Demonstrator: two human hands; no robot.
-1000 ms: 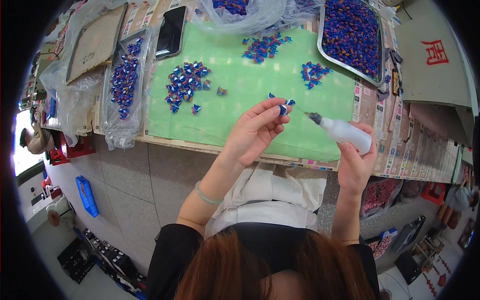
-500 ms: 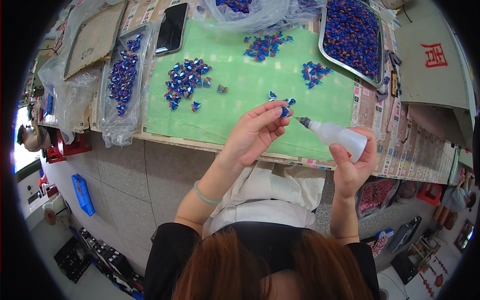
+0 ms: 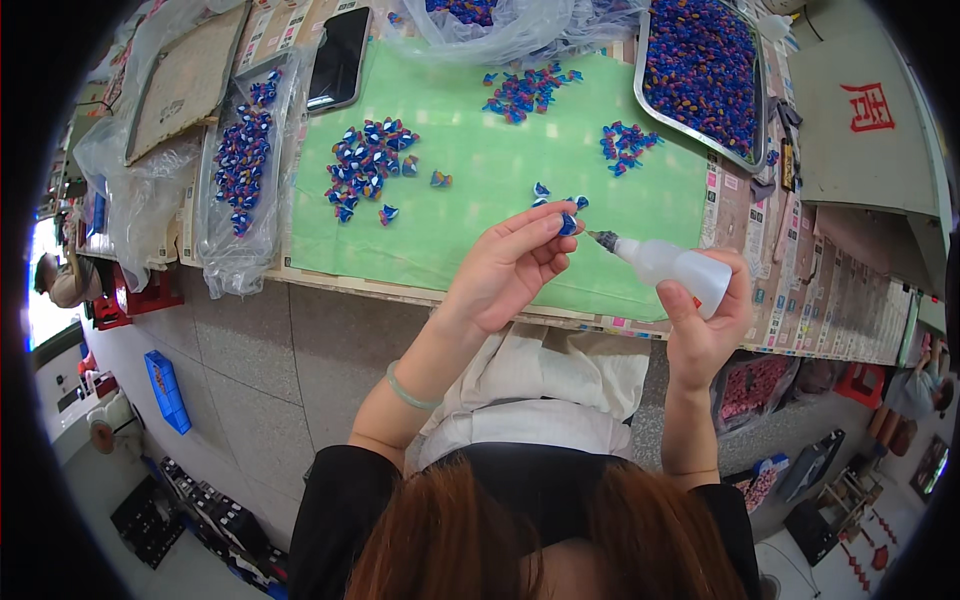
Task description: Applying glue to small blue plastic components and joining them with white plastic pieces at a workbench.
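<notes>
My left hand (image 3: 515, 262) pinches a small blue-and-white plastic piece (image 3: 568, 225) between thumb and fingertips, above the green cloth (image 3: 440, 235). In my right hand (image 3: 706, 335) is a white squeeze bottle (image 3: 672, 265), tilted so that its dark-collared, thin tip points at the piece. The tip is very close to the piece; whether they touch I cannot tell. Just beyond my left fingertips lie a couple more blue-and-white pieces (image 3: 541, 190). A larger heap of similar pieces (image 3: 365, 160) sits to the left on the cloth. Small blue-and-red parts (image 3: 527, 95) form two piles farther back.
A metal tray (image 3: 641, 80) full of small coloured parts stands at the back right. On the left are a plastic-lined tray (image 3: 208, 190) of pieces, a black phone (image 3: 340, 60) and a cardboard sheet (image 3: 187, 80). A clear plastic bag (image 3: 540, 35) lies at the back.
Almost nothing differs. Both hands keep their hold, and the bottle tip stays beside the piece; the whole view has shifted very slightly.
</notes>
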